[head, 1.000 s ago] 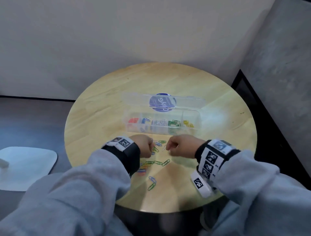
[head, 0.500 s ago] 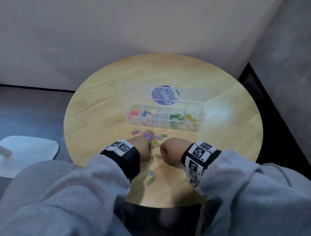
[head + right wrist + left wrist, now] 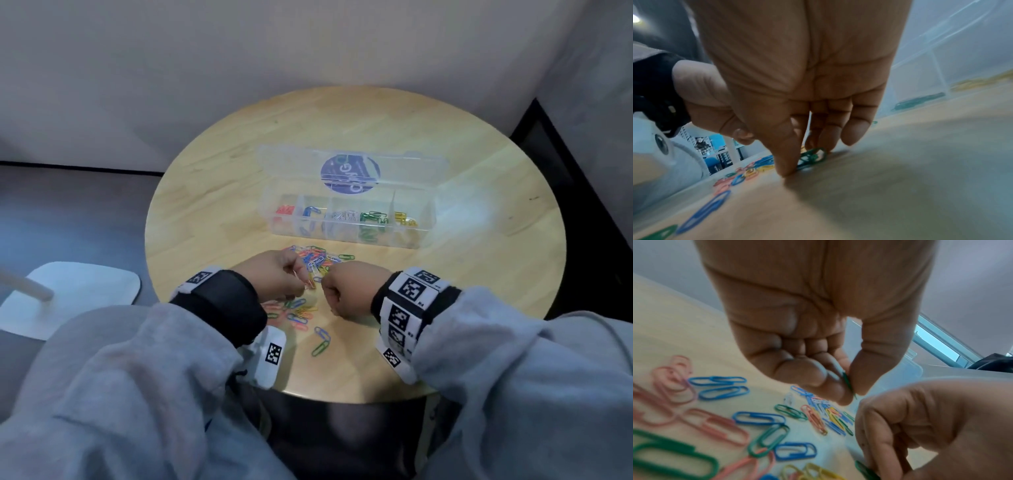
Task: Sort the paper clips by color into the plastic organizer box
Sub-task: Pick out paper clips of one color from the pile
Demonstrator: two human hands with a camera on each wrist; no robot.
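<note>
The clear organizer box [image 3: 346, 236] stands open mid-table, its lid [image 3: 352, 168] laid back. Its compartments hold red, blue, white, green [image 3: 373, 216] and yellow clips. A mixed pile of loose paper clips [image 3: 317, 260] lies between the box and my hands, with more [image 3: 758, 418] spread under my left hand. My left hand [image 3: 305, 279] hovers just above the pile and pinches one green clip [image 3: 847, 383] between thumb and forefinger. My right hand [image 3: 807, 160], fingers pointing down at the table, pinches a small bunch of green clips [image 3: 813, 156].
The round wooden table [image 3: 479, 274] ends close to my body, and two clips [image 3: 322, 341] lie near that front edge. A white flat base [image 3: 68, 298] sits on the floor to the left. Walls stand behind and to the right.
Both hands have drawn back from just in front of the box toward me, over the nearer part of the pile. They stay close together.
</note>
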